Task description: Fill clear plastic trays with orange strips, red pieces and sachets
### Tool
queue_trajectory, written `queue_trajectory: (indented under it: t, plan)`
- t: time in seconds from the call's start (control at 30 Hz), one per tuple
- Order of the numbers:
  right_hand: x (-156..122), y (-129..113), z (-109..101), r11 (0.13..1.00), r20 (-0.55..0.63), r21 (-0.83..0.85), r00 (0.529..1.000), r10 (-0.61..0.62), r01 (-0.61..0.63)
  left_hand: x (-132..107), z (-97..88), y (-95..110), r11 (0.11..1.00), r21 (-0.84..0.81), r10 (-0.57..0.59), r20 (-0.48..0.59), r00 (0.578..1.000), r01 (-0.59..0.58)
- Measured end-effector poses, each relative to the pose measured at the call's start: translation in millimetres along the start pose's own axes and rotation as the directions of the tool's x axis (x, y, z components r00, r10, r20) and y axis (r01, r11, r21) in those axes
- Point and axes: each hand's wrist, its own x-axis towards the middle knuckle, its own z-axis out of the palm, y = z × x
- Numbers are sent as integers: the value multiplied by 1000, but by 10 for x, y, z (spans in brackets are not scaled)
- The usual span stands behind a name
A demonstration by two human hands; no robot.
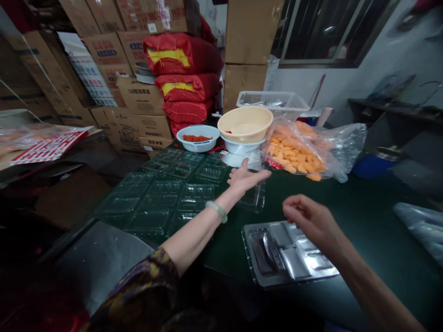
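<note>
My left hand [245,177] is stretched forward over the dark green table [363,212], palm up and fingers spread, just below the white scale [238,152] that carries a beige bowl [245,123]. A clear plastic tray [254,196] lies under it. A jade bangle [217,210] sits on that wrist. My right hand [306,216] hovers with fingers curled loosely above a compartmented clear tray [287,253] near the front edge; nothing shows in it. A clear bag of orange snack pieces [297,154] lies right of the scale.
Rows of clear compartment trays [162,193] cover the table's left half. A white bowl of red bits [198,137] stands behind them. A white basket [273,103], red sacks [183,69] and cardboard boxes [138,97] stand at the back. A blue container [375,161] is at right.
</note>
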Motion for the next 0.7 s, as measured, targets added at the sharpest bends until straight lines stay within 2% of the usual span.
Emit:
queue_trajectory:
  t: [0.03,0.1,0.13,0.2,0.23,0.3,0.33,0.4,0.47,0.53,0.57,0.6,0.63,0.67,0.7]
  plan:
    - [-127,87,-23,989,20,-131,998,-59,61,172,40,19,981,192,-13,-84,996,29]
    - [-420,298,1,914,111,-339,975,-195,221,469,136,3,855,500,-24,-221,975,134]
    - [-567,419,39,853,176,-420,950,-257,308,587,185,-34,781,597,-20,-269,963,183]
    - [-819,664,133,687,273,-537,872,-408,489,764,268,-148,637,732,10,-321,947,242]
    - [-914,777,176,599,305,-593,839,-451,538,832,301,-215,563,785,30,-331,943,258]
    - [-1037,953,240,456,314,-684,794,-520,569,945,348,-335,455,851,58,-324,944,264]
    - [-1071,1008,259,412,299,-716,781,-548,563,995,367,-376,418,869,64,-318,946,264]
    - [-1102,1052,273,380,265,-738,757,-597,558,1069,403,-401,373,890,61,-307,950,264]
    - [-1103,1021,259,410,240,-724,759,-605,555,1058,445,-356,349,907,67,-277,959,237]
    - [-1090,953,220,476,227,-693,790,-570,542,882,489,-286,358,928,122,-154,980,102]
    - [-1082,918,194,510,233,-671,806,-544,538,718,507,-262,373,927,159,-38,986,-24]
    - [-1076,888,166,542,241,-650,821,-518,533,505,517,-254,391,903,204,104,973,-178]
    - [-1076,868,139,568,246,-630,830,-501,530,255,518,-266,413,844,215,274,937,-342]
    - [-1086,857,117,586,243,-614,833,-498,529,-16,508,-296,423,762,216,442,871,-491]
    - [-1110,854,102,603,223,-608,840,-495,517,-289,486,-342,421,686,192,572,798,-593]
